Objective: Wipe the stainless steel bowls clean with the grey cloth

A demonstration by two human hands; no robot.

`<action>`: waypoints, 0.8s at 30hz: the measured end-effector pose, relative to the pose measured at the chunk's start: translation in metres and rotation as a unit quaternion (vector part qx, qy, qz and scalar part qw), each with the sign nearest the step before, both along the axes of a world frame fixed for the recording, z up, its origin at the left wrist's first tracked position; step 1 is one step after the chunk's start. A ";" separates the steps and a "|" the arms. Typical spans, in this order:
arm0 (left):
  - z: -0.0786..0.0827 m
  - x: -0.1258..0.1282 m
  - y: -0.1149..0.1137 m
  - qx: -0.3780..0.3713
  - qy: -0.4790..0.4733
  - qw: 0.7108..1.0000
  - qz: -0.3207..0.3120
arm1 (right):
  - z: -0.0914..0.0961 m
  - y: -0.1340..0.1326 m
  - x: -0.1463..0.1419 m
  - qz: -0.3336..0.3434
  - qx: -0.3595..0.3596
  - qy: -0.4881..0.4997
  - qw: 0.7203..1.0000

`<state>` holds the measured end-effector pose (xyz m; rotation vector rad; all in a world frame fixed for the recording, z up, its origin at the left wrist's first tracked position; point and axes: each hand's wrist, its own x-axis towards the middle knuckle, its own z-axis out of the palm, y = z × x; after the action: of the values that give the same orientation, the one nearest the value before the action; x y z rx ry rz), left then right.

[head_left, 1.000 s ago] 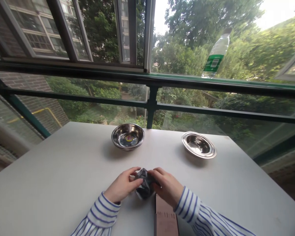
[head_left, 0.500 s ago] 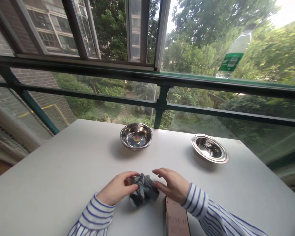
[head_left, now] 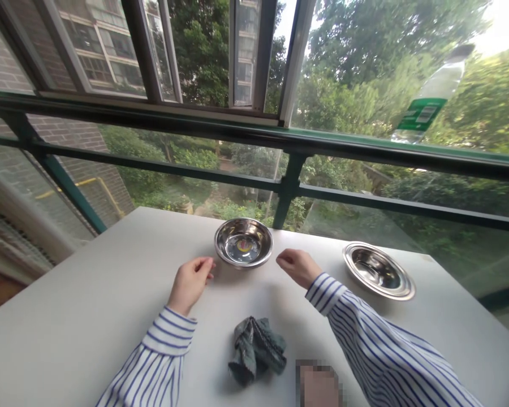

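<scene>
A crumpled grey-green cloth (head_left: pixel 255 350) lies on the white table (head_left: pixel 89 305) close to me, with neither hand on it. My left hand (head_left: pixel 190 281) hovers just left of a steel bowl (head_left: pixel 243 243), fingers loosely curled with nothing in them. On the bowl's right side my right hand (head_left: pixel 294 265) is likewise loosely curled and holds nothing. Something small and coloured lies at the bottom of that bowl. Both hands are near the bowl's rim; I cannot tell whether they touch it.
A second, shallower steel dish (head_left: pixel 378 270) stands at the right. A blurred pinkish flat object (head_left: pixel 318 384) lies at the near edge. A water bottle with a green label (head_left: pixel 428 104) stands on the window rail (head_left: pixel 365 147) behind the table.
Both hands let go of the cloth and moved forward to either side of the left bowl. The cloth stays crumpled near me. The view has shifted a little.
</scene>
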<state>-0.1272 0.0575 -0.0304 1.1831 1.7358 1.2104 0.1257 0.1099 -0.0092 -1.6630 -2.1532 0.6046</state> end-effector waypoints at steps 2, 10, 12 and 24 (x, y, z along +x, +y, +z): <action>-0.005 0.000 0.013 0.006 0.009 1.000 0.025 | 0.002 0.013 -0.005 -0.021 -0.009 -0.007 1.000; -0.013 0.007 0.037 0.021 0.108 0.993 0.047 | 0.000 0.049 -0.019 -0.064 -0.041 -0.023 0.997; -0.010 0.009 0.037 0.021 0.125 0.991 0.037 | -0.001 0.054 -0.021 -0.072 -0.045 -0.019 0.996; -0.004 0.010 0.038 0.052 0.097 0.993 0.039 | -0.006 0.068 -0.022 -0.120 -0.136 0.090 0.979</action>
<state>-0.1175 0.0955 -0.0348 1.3447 1.8954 1.2818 0.1041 0.1781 -0.0151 -1.8884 -1.7722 0.9684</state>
